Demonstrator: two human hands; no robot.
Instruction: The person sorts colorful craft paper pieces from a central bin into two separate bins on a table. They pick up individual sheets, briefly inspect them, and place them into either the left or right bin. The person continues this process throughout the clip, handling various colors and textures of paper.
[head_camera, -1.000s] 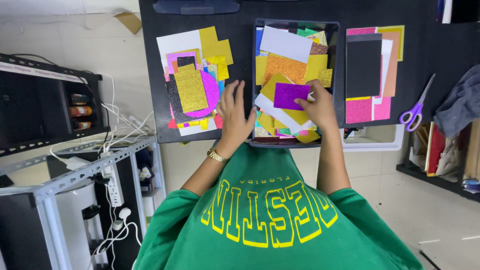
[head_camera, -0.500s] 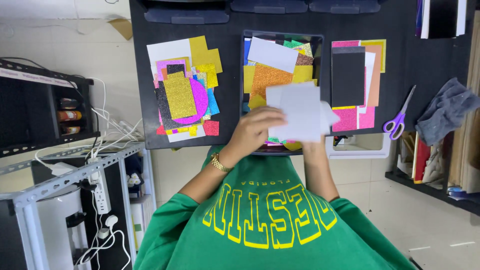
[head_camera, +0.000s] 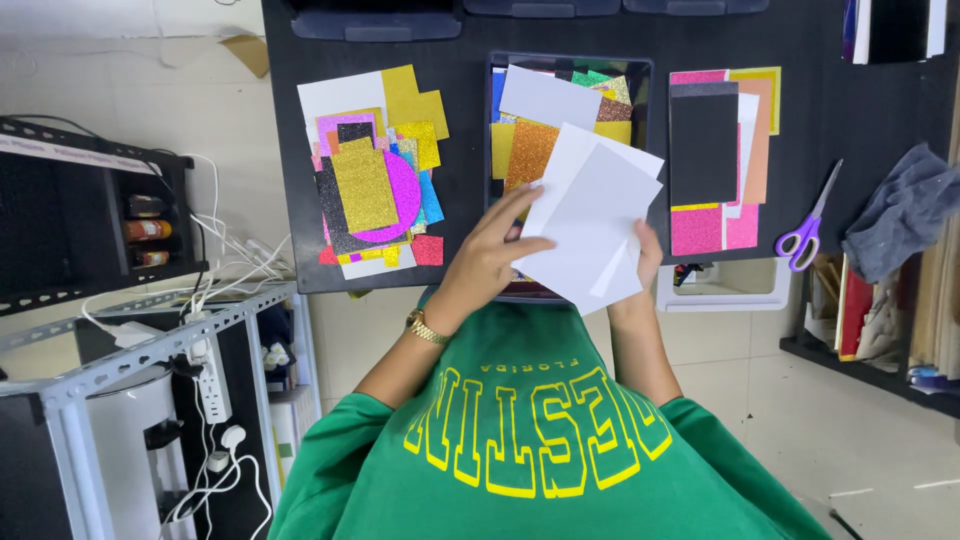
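My left hand (head_camera: 490, 255), with a gold watch on its wrist, and my right hand (head_camera: 646, 256) both hold a few white sheets (head_camera: 592, 215) above the near edge of a black table (head_camera: 462, 190). The left fingers lie across the sheets' left edge; the right hand grips their lower right corner from behind. Just beyond the sheets is a dark tray (head_camera: 489, 120) filled with several glitter sheets (head_camera: 530, 150) in orange, gold, green and white.
A loose pile of coloured glitter pieces (head_camera: 370, 175) lies left of the tray. A stack of black, pink and orange sheets (head_camera: 715, 160) lies to its right. Purple scissors (head_camera: 806, 234) and a grey cloth (head_camera: 905, 210) are farther right. A metal rack with cables (head_camera: 150, 340) stands at left.
Both hands came out of the tray, where they rested on the coloured sheets, and now hold white sheets lifted toward my body. The sheets have spread apart since half a second ago.
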